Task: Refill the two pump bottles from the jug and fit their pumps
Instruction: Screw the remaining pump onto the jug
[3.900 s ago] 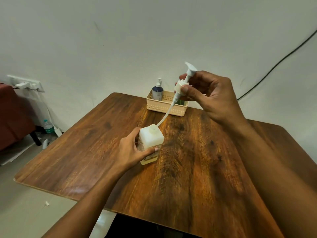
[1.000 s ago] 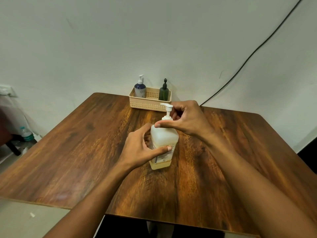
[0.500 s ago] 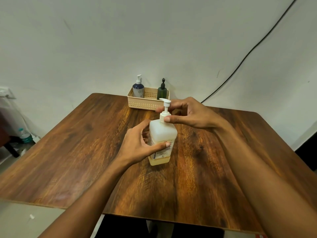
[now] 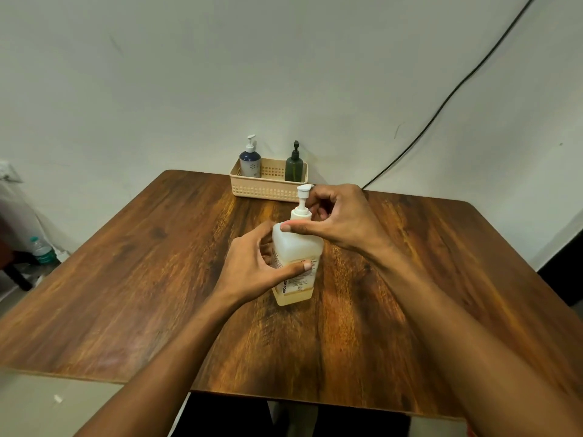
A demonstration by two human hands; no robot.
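- The left hand is wrapped round the white bottle, which stands upright in the middle of the tabletop.
- The right hand curls its fingers about the collar of the pump, which sits in the neck and is probably being tightened.
- Only a shallow yellow layer shows at the bottle's base.
- In the basket at the far edge, the blue bottle and the green bottle both wear pumps; how full they are cannot be told.

plain home-like room; wooden table, bare wall, soap basket
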